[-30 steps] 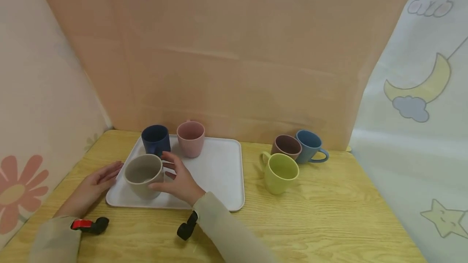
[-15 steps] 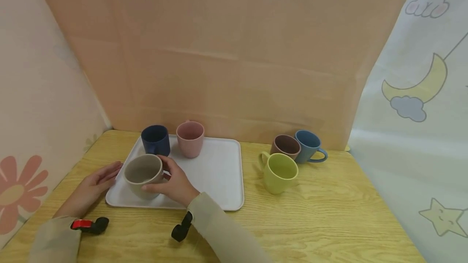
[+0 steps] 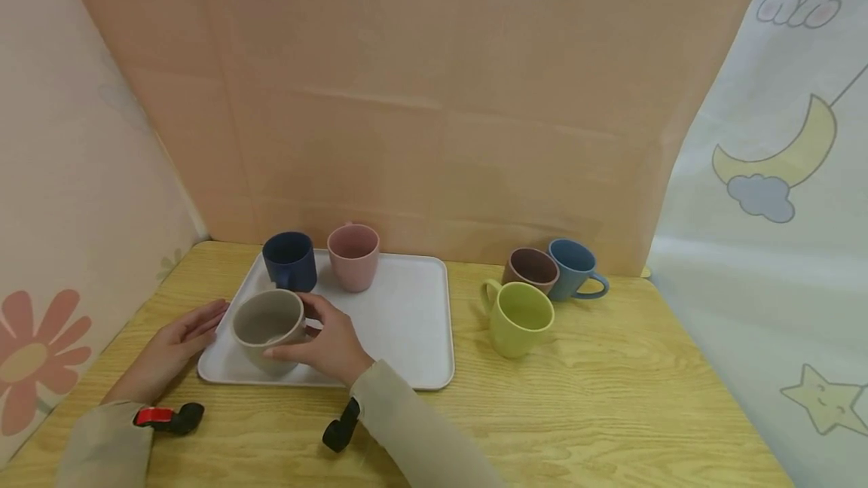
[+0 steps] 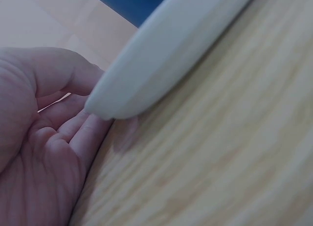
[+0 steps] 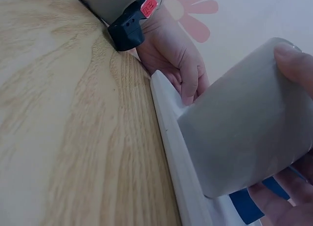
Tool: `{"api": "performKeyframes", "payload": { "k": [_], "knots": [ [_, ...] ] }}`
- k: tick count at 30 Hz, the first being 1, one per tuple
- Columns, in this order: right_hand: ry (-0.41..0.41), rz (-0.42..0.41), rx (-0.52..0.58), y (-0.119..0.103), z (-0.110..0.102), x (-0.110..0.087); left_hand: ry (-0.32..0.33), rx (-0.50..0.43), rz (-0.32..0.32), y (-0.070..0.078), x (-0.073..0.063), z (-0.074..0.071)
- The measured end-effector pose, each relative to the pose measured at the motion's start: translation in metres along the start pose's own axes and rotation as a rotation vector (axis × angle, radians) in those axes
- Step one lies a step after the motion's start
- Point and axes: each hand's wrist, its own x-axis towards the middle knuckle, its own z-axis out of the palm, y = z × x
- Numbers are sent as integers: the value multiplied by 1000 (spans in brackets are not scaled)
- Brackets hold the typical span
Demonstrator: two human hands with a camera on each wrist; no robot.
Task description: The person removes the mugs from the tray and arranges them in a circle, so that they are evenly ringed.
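Note:
A greyish-beige mug [image 3: 261, 356] is upright at the front left of the white tray [image 3: 400, 322]. My right hand [image 3: 332, 345] grips its right side, the thumb at the front and the fingers behind; in the right wrist view a thumb [image 5: 298, 64] lies against its rim. Along the tray's left edge rests my left hand [image 3: 179, 341], fingers straight. The left wrist view shows that hand's thumb [image 4: 73, 72] touching the tray rim [image 4: 142, 69]. Behind the beige mug stand a dark blue mug [image 3: 291, 258] and a pink mug [image 3: 354, 262], both on the tray.
To the right, a yellow-green mug [image 3: 518, 326], a brown mug [image 3: 531, 269] and a lighter blue mug [image 3: 573, 269] stand close together on the wood-grain table [image 3: 610, 398]. A tan backdrop [image 3: 441, 96] rises behind the table, with decorated walls at both sides.
My right hand has moved left and its spread fingers have closed around the beige mug. The left hand and the other mugs have stayed in place.

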Motion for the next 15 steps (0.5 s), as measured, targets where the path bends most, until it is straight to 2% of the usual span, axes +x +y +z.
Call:
{"api": "performKeyframes", "payload": {
  "k": [9,12,15],
  "knots": [
    [-40,-81,-13,-1,-5,-7,-5,-25,-23,0,-1,-1],
    [-43,-111,-15,-3,-10,-10,2,-9,-13,-1,-1,0],
    [-29,-177,-14,-7,-19,-13,7,-3,8,-1,0,0]
  ]
}}
